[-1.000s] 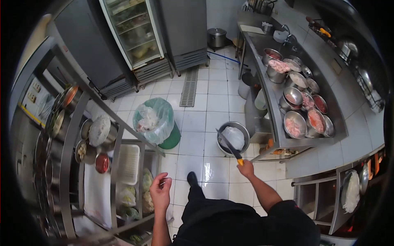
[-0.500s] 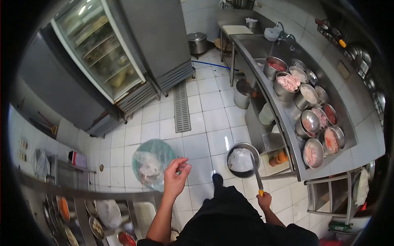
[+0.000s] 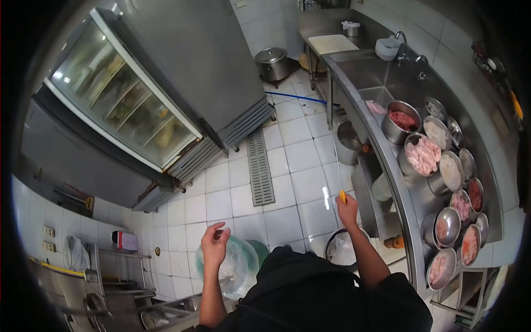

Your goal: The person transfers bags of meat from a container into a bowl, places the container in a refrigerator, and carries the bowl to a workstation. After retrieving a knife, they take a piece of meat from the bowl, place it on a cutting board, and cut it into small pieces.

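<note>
In the head view my right hand (image 3: 347,212) is wrapped round the yellow handle of a knife (image 3: 343,197). Its long thin blade points away from me, over the tiled floor. My left hand (image 3: 215,242) is held up with its fingers loosely curved and apart, and nothing shows in it. Below that hand stands a green tub (image 3: 261,252) with a clear plastic bag (image 3: 237,272) spread over it. A metal pot (image 3: 330,243) with a whitish plastic bag (image 3: 343,249) inside is on the floor, partly hidden by my right forearm and dark clothing.
On the right runs a steel sink counter (image 3: 381,182) bearing several metal pots of raw meat (image 3: 423,155). A glass-door fridge (image 3: 124,94) stands left. A floor drain (image 3: 259,171), a bucket (image 3: 349,143), a lidded pot (image 3: 272,63) and a blue pole (image 3: 298,97) lie ahead.
I have moved forward, so the tub and pot now sit closer beneath me. My right hand has risen, and the knife has swung past the pot toward the drain side.
</note>
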A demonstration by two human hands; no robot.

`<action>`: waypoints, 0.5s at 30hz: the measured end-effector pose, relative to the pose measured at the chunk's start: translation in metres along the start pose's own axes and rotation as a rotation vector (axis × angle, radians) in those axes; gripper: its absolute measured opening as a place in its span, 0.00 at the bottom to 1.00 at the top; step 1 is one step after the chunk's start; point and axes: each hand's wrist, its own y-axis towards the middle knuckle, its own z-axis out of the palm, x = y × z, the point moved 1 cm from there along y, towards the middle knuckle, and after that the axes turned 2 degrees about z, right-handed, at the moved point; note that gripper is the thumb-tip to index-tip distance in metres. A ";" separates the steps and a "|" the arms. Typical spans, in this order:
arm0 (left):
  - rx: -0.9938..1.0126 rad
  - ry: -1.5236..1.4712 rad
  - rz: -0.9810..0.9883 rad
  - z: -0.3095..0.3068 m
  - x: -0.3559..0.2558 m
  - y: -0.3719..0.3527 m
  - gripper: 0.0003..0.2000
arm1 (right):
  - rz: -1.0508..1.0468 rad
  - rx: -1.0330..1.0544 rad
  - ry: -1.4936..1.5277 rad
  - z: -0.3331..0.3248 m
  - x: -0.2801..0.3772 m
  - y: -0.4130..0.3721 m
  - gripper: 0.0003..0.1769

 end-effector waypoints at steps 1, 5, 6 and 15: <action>0.002 -0.019 0.008 0.009 0.000 0.017 0.12 | -0.011 -0.019 0.002 0.010 0.013 0.029 0.15; 0.082 0.040 0.038 0.035 -0.007 0.101 0.12 | 0.067 -0.050 0.082 0.052 0.033 0.136 0.14; 0.086 0.049 0.018 0.033 -0.004 0.126 0.13 | 0.123 -0.056 0.118 0.059 0.034 0.150 0.14; 0.446 -0.063 0.361 0.193 -0.151 0.410 0.16 | 0.419 -0.274 0.118 0.039 0.064 0.226 0.18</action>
